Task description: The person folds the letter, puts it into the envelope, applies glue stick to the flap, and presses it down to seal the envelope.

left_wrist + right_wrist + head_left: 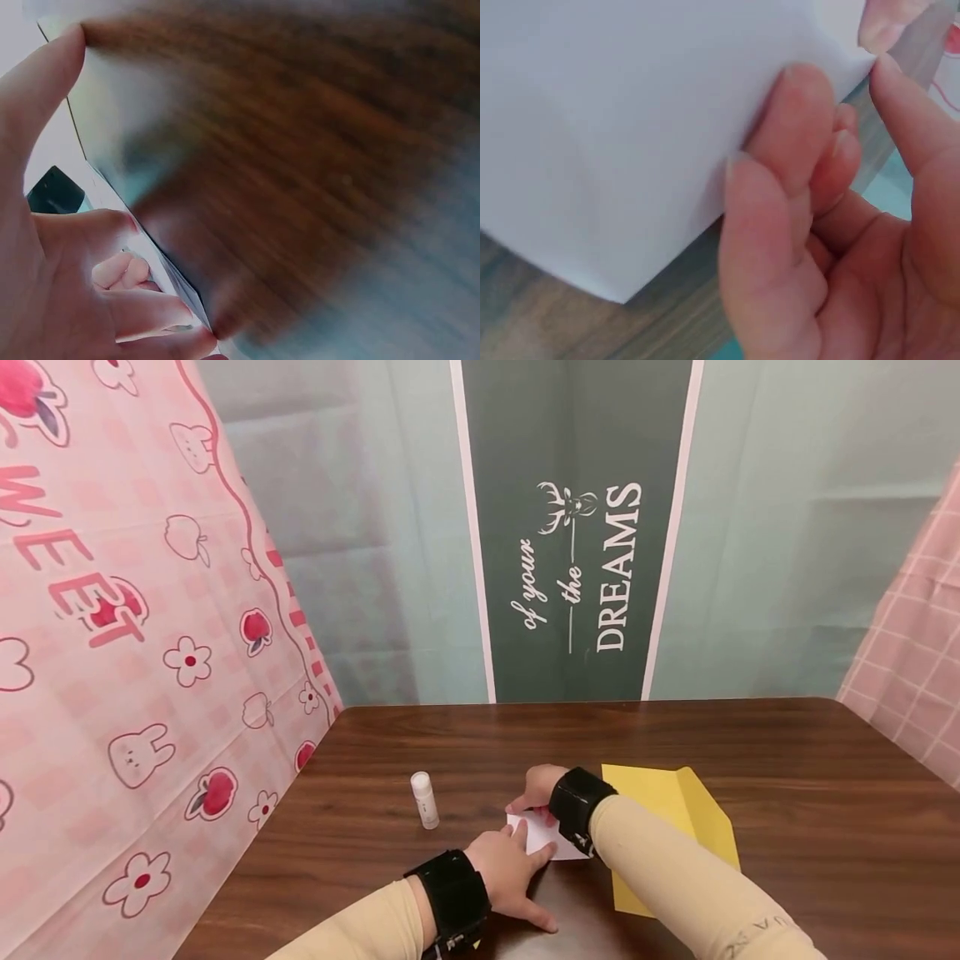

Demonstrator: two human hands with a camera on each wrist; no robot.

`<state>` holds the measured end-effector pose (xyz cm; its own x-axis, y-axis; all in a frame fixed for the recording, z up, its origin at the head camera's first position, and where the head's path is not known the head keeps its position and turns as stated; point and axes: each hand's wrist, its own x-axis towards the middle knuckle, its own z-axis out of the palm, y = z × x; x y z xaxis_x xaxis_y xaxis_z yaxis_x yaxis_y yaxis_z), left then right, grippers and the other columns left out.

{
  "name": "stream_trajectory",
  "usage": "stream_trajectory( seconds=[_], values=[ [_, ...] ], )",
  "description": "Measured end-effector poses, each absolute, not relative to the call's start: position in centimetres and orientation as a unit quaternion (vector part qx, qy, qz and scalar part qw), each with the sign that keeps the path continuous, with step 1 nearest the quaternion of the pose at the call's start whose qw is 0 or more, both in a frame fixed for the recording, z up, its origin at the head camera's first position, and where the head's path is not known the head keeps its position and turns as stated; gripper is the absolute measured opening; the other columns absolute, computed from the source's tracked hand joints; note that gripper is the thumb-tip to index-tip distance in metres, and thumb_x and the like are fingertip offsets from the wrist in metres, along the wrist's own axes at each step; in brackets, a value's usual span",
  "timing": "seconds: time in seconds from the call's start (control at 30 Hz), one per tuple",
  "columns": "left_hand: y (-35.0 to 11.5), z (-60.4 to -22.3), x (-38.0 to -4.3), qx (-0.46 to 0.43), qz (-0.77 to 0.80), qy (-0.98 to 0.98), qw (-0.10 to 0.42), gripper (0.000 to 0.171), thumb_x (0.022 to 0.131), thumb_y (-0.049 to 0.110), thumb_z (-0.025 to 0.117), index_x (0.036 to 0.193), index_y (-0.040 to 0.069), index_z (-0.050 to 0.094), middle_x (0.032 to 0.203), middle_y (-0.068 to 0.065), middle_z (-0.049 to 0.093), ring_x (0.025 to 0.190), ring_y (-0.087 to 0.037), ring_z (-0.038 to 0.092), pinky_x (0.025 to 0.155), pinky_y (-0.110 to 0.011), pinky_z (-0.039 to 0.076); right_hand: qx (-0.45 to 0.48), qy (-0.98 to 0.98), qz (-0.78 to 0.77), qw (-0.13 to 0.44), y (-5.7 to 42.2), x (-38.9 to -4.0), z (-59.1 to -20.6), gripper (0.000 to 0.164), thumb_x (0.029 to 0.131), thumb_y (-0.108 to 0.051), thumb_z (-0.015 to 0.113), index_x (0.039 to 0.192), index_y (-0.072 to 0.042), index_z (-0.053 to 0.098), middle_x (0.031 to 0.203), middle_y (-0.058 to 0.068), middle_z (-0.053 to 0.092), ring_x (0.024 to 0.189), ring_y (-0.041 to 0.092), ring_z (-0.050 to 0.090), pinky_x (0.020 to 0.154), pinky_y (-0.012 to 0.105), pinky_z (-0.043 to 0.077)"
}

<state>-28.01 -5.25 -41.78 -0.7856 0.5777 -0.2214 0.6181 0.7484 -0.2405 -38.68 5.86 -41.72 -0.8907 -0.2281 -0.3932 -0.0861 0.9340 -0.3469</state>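
Observation:
A piece of white paper (558,843) lies on the wooden table between my two hands. My left hand (506,870) spreads its fingers wide, with fingertips on the paper's near left part and the thumb reaching over the table. At the far edge, my right hand (542,787) has its fingers curled against the paper. In the right wrist view, the right thumb (904,105) meets the paper's corner, close to a left fingertip (877,34). Edge-on in the left wrist view, the white paper (176,279) shows as a thin layered strip by the fingers.
A white glue stick (424,800) stands on the table (360,860) left of the hands. Folded yellow paper (651,792) lies to the right, partly under the right sleeve (682,860). A yellow scrap edge (477,945) shows by the left wrist. Curtains hang behind.

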Motion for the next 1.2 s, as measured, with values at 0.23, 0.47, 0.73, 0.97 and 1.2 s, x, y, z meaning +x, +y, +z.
stream_trajectory(
  seconds=[0.23, 0.47, 0.73, 0.97, 1.2],
  values=[
    [-5.2, -41.5, -28.1, 0.316, -0.144, 0.935, 0.069, 0.086, 0.066, 0.084, 0.048, 0.139, 0.04, 0.041, 0.136, -0.016, 0.047, 0.118, -0.024, 0.051, 0.084, -0.031, 0.046, -0.1, 0.962, -0.162, 0.195, 6.9, -38.5, -41.3, 0.046, 0.076, -0.043, 0.073, 0.058, -0.006, 0.056, 0.046, 0.0, 0.045, 0.038, 0.009, 0.043, 0.04, 0.019, 0.031],
    [-5.4, -41.6, -28.2, 0.317, -0.137, 0.936, 0.065, 0.086, 0.065, 0.084, 0.049, 0.138, 0.039, 0.042, 0.135, -0.017, 0.047, 0.116, -0.025, 0.052, 0.086, -0.032, 0.045, -0.104, 0.959, -0.177, 0.193, 9.5, -38.6, -40.9, 0.042, 0.075, -0.039, 0.076, 0.061, -0.005, 0.055, 0.048, 0.001, 0.048, 0.039, 0.009, 0.046, 0.041, 0.018, 0.036],
    [-5.6, -41.5, -28.3, 0.315, -0.142, 0.937, 0.06, 0.088, 0.064, 0.086, 0.047, 0.139, 0.04, 0.04, 0.135, -0.015, 0.047, 0.117, -0.023, 0.052, 0.085, -0.031, 0.046, -0.074, 0.952, -0.202, 0.22, 13.0, -39.0, -40.3, 0.043, 0.073, -0.038, 0.078, 0.059, -0.005, 0.055, 0.054, 0.001, 0.046, 0.042, 0.009, 0.049, 0.044, 0.02, 0.044],
    [-5.7, -41.5, -28.4, 0.313, -0.145, 0.937, 0.056, 0.087, 0.064, 0.086, 0.047, 0.139, 0.041, 0.04, 0.135, -0.014, 0.047, 0.116, -0.022, 0.052, 0.083, -0.031, 0.047, -0.095, 0.941, -0.227, 0.231, 14.5, -39.3, -40.3, 0.041, 0.073, -0.035, 0.078, 0.055, -0.006, 0.055, 0.051, -0.001, 0.043, 0.041, 0.007, 0.05, 0.044, 0.019, 0.045],
    [-5.4, -41.8, -28.1, 0.314, -0.136, 0.937, 0.071, 0.086, 0.064, 0.085, 0.05, 0.138, 0.043, 0.04, 0.135, -0.013, 0.048, 0.117, -0.021, 0.052, 0.084, -0.03, 0.046, -0.114, 0.946, -0.208, 0.22, 13.3, -38.5, -40.4, 0.034, 0.077, -0.026, 0.077, 0.057, -0.003, 0.061, 0.05, 0.0, 0.046, 0.043, 0.007, 0.05, 0.048, 0.02, 0.047]
  ],
)
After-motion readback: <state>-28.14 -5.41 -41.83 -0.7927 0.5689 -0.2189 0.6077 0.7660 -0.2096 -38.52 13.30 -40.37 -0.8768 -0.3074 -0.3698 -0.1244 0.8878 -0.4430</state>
